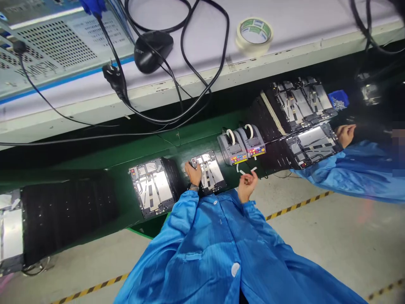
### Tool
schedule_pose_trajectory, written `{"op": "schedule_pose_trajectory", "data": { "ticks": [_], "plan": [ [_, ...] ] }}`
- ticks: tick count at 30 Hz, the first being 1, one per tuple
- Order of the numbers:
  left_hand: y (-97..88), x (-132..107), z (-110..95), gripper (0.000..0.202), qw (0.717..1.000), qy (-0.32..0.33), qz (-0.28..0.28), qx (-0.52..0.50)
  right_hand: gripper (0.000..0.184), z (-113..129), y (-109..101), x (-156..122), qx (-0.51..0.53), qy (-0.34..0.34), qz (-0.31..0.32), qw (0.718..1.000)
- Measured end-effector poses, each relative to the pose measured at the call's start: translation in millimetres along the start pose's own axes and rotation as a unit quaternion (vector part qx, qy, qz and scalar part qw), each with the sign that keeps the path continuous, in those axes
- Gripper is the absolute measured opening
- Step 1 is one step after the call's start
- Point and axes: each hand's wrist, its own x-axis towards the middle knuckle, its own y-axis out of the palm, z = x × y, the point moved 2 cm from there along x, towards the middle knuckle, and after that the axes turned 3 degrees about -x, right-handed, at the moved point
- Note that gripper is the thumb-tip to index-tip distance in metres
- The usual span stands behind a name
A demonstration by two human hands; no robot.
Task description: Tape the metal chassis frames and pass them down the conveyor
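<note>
My left hand (193, 173) rests with fingers curled on the near left edge of an open device chassis (211, 171) lying on the green conveyor belt (177, 145). My right hand (247, 184) hovers just right of that chassis, fingers pinched on a small white strip of tape. Two grey tape dispensers (242, 145) stand right behind it, with short tape strips hanging at their front. Both arms wear blue sleeves.
Another open chassis (152, 185) lies to the left beside black foam trays (63, 215). To the right a co-worker in blue has a hand (345, 134) on more chassis (313, 143). A shelf above carries a tape roll (255, 34), a mouse (152, 50) and cables.
</note>
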Motion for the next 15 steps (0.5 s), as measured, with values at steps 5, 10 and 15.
{"op": "schedule_pose_trajectory", "data": {
  "ticks": [5,10,15],
  "plan": [
    [12.7,29,-23,0.049,0.988,0.097,0.051,0.113,0.057,-11,18,-54,-0.066,-0.201,0.219,0.952],
    [25.1,34,-30,0.042,0.973,0.129,0.106,0.161,0.068,-20,64,-32,-0.13,-0.276,0.273,0.912],
    [19.8,19,-24,0.057,0.973,0.119,0.094,0.176,0.077,-38,72,-45,-0.113,-0.25,0.279,0.92]
  ]
}}
